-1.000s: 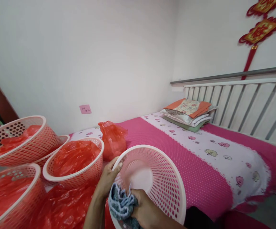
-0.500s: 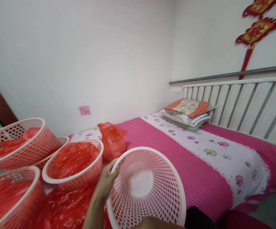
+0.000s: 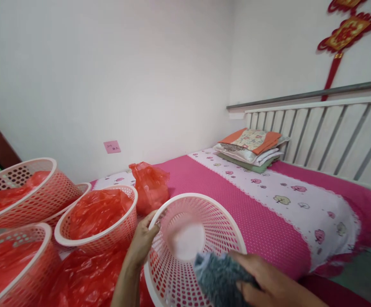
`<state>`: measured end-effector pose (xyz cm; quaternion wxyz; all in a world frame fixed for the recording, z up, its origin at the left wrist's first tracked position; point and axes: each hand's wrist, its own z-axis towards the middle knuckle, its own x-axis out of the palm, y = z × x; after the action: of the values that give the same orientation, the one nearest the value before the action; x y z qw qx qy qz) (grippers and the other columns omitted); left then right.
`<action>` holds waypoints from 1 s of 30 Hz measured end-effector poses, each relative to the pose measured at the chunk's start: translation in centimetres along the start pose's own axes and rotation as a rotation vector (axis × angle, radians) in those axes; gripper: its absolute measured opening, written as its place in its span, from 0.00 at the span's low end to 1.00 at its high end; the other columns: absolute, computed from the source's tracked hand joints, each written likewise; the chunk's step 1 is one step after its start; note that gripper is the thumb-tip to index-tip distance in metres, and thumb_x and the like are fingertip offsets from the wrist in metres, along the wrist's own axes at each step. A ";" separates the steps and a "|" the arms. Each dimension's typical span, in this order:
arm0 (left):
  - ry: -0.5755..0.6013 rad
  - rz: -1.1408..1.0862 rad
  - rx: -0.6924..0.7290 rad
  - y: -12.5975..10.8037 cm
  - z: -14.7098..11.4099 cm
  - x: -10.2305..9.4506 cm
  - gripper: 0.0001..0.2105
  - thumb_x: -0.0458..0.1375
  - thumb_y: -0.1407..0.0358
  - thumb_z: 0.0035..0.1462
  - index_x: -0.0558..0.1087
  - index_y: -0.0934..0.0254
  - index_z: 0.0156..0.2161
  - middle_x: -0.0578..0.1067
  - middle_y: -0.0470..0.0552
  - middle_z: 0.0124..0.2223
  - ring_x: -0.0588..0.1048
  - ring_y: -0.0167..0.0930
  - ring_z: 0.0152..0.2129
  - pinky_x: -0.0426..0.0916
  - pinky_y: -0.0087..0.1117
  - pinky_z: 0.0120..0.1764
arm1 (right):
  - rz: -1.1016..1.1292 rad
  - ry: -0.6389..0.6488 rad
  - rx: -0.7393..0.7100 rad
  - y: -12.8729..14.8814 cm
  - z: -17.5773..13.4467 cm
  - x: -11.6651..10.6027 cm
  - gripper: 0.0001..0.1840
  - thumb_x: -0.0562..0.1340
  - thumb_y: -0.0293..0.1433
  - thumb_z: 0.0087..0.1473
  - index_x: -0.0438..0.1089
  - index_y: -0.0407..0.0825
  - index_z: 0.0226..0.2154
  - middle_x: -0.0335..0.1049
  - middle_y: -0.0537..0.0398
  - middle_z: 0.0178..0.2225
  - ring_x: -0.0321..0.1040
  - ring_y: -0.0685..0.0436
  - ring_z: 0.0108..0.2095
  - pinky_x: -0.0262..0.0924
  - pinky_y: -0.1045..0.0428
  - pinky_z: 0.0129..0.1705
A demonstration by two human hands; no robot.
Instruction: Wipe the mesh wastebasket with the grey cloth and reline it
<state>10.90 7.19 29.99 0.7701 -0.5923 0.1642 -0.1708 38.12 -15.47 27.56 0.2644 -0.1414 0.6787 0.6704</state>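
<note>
A pink dotted bedspread (image 3: 265, 217) stretches behind your tilted plastic basket (image 3: 190, 242). Left of it, red plastic (image 3: 100, 211) fills another basket (image 3: 116, 236). Your left hand (image 3: 143, 238) clamps the tilted one's left rim; your right hand (image 3: 262, 277) clutches a grey-blue cloth (image 3: 219, 277) at its right.

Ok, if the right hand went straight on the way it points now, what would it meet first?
The right hand, fuzzy grey-blue cloth leading, would most likely meet the inner wall of the pale pink perforated plastic basket; depth is unclear, so exactly where is uncertain.

Bed (image 3: 198, 181) w/ linen stack (image 3: 252, 147), plastic bag (image 3: 150, 187)
</note>
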 end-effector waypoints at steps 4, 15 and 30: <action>0.021 0.003 0.002 0.1 0.1 -0.1 0.23 0.69 0.55 0.55 0.80 0.60 0.55 0.82 0.56 0.56 0.77 0.46 0.55 0.67 0.43 0.59 | 0.028 -0.294 0.001 -1.5 1.5 -1.3 0.35 0.61 0.51 0.56 0.76 0.48 0.58 0.78 0.41 0.57 0.72 0.28 0.59 0.67 0.39 0.62; 0.006 0.078 0.033 -0.2 0.5 -0.3 0.23 0.69 0.53 0.55 0.80 0.62 0.53 0.82 0.58 0.57 0.77 0.47 0.55 0.66 0.45 0.61 | 0.273 -0.486 0.041 -2.9 5.0 1.3 0.31 0.61 0.50 0.52 0.77 0.45 0.50 0.83 0.43 0.43 0.80 0.33 0.42 0.75 0.43 0.45; -0.173 0.021 -0.022 2.1 0.5 -0.8 0.32 0.71 0.49 0.50 0.76 0.67 0.57 0.80 0.64 0.59 0.75 0.50 0.59 0.69 0.48 0.60 | 0.707 -0.745 0.166 -2.5 8.5 5.1 0.30 0.68 0.48 0.45 0.75 0.46 0.46 0.83 0.47 0.37 0.80 0.34 0.34 0.74 0.46 0.32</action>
<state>10.54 8.51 28.17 0.7766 -0.6115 0.1050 -0.1091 36.75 -6.40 22.95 0.2557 0.3661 0.5959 0.6675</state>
